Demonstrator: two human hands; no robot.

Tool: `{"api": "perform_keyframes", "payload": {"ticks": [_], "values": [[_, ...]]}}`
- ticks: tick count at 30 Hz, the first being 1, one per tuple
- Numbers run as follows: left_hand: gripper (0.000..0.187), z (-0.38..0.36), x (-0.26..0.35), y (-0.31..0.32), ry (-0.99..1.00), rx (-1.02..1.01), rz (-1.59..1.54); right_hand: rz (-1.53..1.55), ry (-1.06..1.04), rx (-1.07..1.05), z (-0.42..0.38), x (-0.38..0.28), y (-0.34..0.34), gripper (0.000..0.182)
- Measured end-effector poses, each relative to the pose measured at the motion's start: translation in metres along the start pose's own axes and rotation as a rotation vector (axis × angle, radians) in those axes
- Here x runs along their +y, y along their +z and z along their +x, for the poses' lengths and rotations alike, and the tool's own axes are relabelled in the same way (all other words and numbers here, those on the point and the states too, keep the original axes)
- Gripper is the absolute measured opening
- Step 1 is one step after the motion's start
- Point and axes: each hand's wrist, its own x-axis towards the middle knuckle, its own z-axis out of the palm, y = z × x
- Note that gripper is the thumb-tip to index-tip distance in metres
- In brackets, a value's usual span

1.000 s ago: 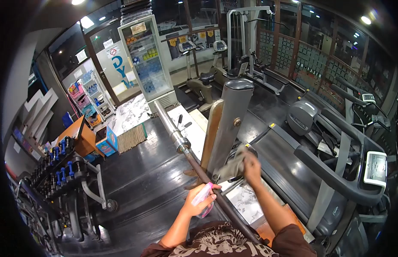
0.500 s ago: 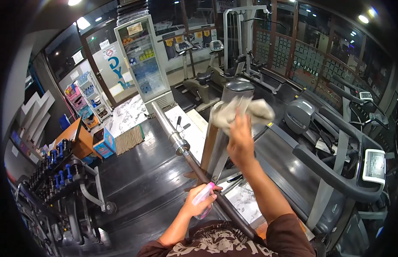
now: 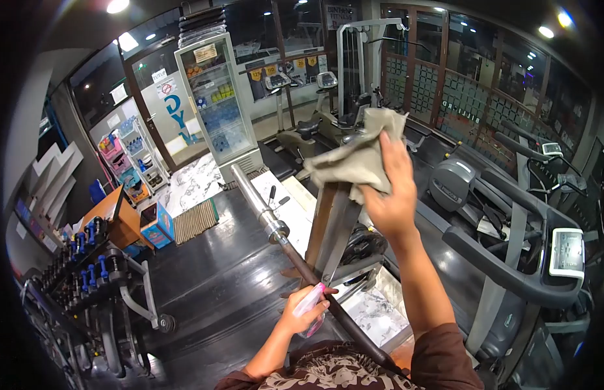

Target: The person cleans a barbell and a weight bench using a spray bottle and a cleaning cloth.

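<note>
Black floor [image 3: 211,286] here: striped mat [image 3: 196,223], blue box [image 3: 160,227] beside it, rack [image 3: 150,292] at left. Rack holds dumbbells [image 3: 102,265], some blue.

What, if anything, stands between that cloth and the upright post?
Nothing visible does. The right hand holds the cloth directly, and the cloth hides the top of the upright post; nothing else shows between them, though whether they touch is unclear.

You are in a gym: right of the fridge [image 3: 217,97] stand bikes [image 3: 294,142] and a treadmill [image 3: 503,276]; left of it, dumbbells [image 3: 102,265] and a door [image 3: 152,107] marked GYM.
</note>
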Motion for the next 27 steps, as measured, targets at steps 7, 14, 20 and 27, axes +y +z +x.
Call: {"api": "perform_keyframes", "payload": {"ticks": [7, 14, 20, 27], "values": [[0.011, -0.003, 0.01, 0.004, -0.104, 0.03, 0.003, -0.192, 0.012, -0.205, -0.057, 0.015, 0.05, 0.077], [0.012, -0.003, 0.014, 0.003, -0.071, -0.008, -0.021, -0.269, -0.137, -0.587, -0.166, 0.013, 0.043, 0.06], [0.019, -0.003, 0.011, 0.004, -0.039, -0.031, -0.038, 0.323, -0.041, -0.194, -0.076, -0.011, -0.006, 0.067], [0.03, -0.004, 0.008, 0.005, -0.037, -0.01, -0.012, -0.181, -0.04, -0.066, -0.022, 0.001, 0.039, 0.071]]}}
